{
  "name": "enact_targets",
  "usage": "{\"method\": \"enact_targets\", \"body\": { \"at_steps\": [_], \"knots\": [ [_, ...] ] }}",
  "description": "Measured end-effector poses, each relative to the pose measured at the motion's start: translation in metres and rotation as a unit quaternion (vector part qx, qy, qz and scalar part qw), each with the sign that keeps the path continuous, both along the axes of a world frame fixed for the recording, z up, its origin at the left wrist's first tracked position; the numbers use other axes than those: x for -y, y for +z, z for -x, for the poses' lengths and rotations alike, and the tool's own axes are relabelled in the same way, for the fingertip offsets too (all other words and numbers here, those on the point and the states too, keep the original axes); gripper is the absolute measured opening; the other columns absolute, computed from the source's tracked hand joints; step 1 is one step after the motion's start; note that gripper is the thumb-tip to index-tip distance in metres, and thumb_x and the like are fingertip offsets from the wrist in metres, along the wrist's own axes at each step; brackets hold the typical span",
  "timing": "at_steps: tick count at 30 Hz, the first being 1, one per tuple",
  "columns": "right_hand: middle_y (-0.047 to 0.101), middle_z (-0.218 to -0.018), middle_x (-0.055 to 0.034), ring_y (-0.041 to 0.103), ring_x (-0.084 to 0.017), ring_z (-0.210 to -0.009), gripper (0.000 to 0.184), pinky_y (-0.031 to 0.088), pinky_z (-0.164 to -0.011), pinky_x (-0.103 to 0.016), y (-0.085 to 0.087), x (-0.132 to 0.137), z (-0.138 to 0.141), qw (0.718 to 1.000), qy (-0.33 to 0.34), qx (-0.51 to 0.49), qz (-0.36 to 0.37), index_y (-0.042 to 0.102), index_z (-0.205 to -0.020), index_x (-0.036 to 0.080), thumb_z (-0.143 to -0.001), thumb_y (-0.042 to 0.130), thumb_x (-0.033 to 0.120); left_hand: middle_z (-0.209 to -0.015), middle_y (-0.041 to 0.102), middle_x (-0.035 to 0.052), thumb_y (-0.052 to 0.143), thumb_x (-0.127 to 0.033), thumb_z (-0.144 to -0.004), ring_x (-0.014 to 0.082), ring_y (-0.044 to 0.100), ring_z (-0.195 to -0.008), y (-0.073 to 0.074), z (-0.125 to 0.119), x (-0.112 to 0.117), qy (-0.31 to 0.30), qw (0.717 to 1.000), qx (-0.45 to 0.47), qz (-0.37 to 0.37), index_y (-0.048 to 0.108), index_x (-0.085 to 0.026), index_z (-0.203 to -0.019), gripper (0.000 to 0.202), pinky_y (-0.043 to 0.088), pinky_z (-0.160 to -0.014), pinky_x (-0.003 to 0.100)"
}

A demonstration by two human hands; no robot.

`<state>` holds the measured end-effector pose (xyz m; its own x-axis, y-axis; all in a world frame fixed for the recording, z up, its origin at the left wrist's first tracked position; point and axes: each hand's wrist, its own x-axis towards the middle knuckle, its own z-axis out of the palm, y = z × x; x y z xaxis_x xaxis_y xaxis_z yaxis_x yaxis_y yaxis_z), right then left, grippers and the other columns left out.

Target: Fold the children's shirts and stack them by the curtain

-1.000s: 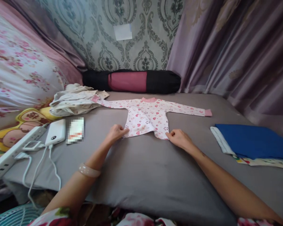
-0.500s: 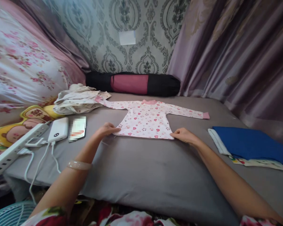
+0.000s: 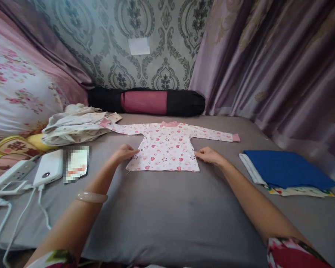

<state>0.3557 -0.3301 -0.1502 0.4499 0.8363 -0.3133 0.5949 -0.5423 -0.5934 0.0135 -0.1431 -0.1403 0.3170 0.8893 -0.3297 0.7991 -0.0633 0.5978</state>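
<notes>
A small white long-sleeved shirt (image 3: 167,150) with pink hearts and flowers lies spread flat on the grey sheet, collar away from me and sleeves out to both sides. My left hand (image 3: 125,153) pinches its left side edge, a little above the hem. On the opposite edge, at about the same height, the fingertips of my right hand (image 3: 209,154) are closed on the fabric. The hem lies flat on the bed, with a loose thread at its left corner. A pale bangle (image 3: 91,196) is on my left forearm.
Folded blue cloth (image 3: 287,169) lies to the right. Crumpled pale clothing (image 3: 72,124) touches the left cuff. A phone (image 3: 76,163), power bank (image 3: 48,167) and power strip (image 3: 13,175) with cables sit at left. A black and pink bolster (image 3: 145,102) lies along the wall.
Both hands have moved from the hem corners up to the shirt's side edges. My view has shifted slightly right; the shirt still lies spread out.
</notes>
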Motion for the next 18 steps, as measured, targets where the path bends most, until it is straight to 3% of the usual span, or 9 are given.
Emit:
{"method": "enact_targets", "body": {
  "at_steps": [4, 7, 10, 13, 16, 18],
  "knots": [
    [0.041, -0.035, 0.0060, 0.034, -0.006, -0.034, 0.028, 0.021, -0.036, -0.018, 0.002, -0.042, -0.006, 0.972, -0.203, -0.105, -0.056, 0.055, -0.054, 0.016, -0.080, 0.062, 0.025, -0.053, 0.054, -0.0005, 0.069, -0.045, -0.064, 0.0146, 0.051, -0.053, -0.012, -0.033, -0.021, 0.066, 0.997, 0.024, -0.009, 0.062, -0.017, -0.072, 0.029, 0.038, -0.051, 0.023],
    [0.045, -0.037, 0.0044, 0.038, -0.005, -0.032, 0.023, 0.023, -0.034, -0.017, 0.000, -0.071, -0.010, 0.952, -0.266, -0.132, -0.075, 0.055, -0.057, 0.014, -0.079, 0.061, 0.016, -0.059, 0.055, -0.0003, 0.066, -0.036, -0.067, 0.0159, 0.054, -0.057, -0.021, -0.054, -0.037, 0.116, 0.992, 0.036, -0.018, 0.060, -0.017, -0.080, 0.024, 0.041, -0.054, 0.025],
    [0.048, -0.039, 0.0034, 0.041, -0.005, -0.031, 0.017, 0.024, -0.032, -0.015, -0.006, -0.090, -0.014, 0.932, -0.312, -0.157, -0.100, 0.056, -0.061, 0.012, -0.078, 0.060, 0.009, -0.068, 0.059, 0.0030, 0.063, -0.027, -0.070, 0.0203, 0.060, -0.068, -0.025, -0.064, -0.045, 0.127, 0.991, 0.030, -0.043, 0.057, -0.016, -0.089, 0.023, 0.043, -0.060, 0.027],
    [0.051, -0.041, 0.0033, 0.044, -0.005, -0.031, 0.013, 0.026, -0.031, -0.014, -0.013, -0.101, -0.015, 0.912, -0.344, -0.182, -0.127, 0.056, -0.065, 0.011, -0.076, 0.060, 0.007, -0.087, 0.063, 0.0119, 0.058, -0.018, -0.073, 0.0280, 0.061, -0.088, -0.023, -0.068, -0.038, 0.086, 0.988, -0.023, -0.130, 0.054, -0.013, -0.099, 0.026, 0.045, -0.072, 0.034],
    [0.052, -0.040, 0.0030, 0.045, -0.005, -0.031, 0.011, 0.027, -0.031, -0.013, -0.019, -0.106, -0.014, 0.897, -0.364, -0.204, -0.145, 0.057, -0.066, 0.010, -0.076, 0.061, 0.006, -0.109, 0.058, 0.0240, 0.048, -0.012, -0.079, 0.0371, 0.052, -0.108, -0.019, -0.081, -0.020, -0.006, 0.954, -0.071, -0.291, 0.053, -0.006, -0.105, 0.028, 0.041, -0.087, 0.046],
    [0.052, -0.041, 0.0029, 0.046, -0.005, -0.031, 0.010, 0.028, -0.031, -0.013, -0.022, -0.108, -0.013, 0.890, -0.373, -0.212, -0.153, 0.058, -0.067, 0.010, -0.075, 0.061, 0.006, -0.113, 0.058, 0.0214, 0.046, -0.014, -0.083, 0.0342, 0.051, -0.111, -0.020, -0.100, -0.004, -0.079, 0.945, -0.054, -0.314, 0.055, -0.008, -0.106, 0.026, 0.039, -0.094, 0.045]
  ]
}}
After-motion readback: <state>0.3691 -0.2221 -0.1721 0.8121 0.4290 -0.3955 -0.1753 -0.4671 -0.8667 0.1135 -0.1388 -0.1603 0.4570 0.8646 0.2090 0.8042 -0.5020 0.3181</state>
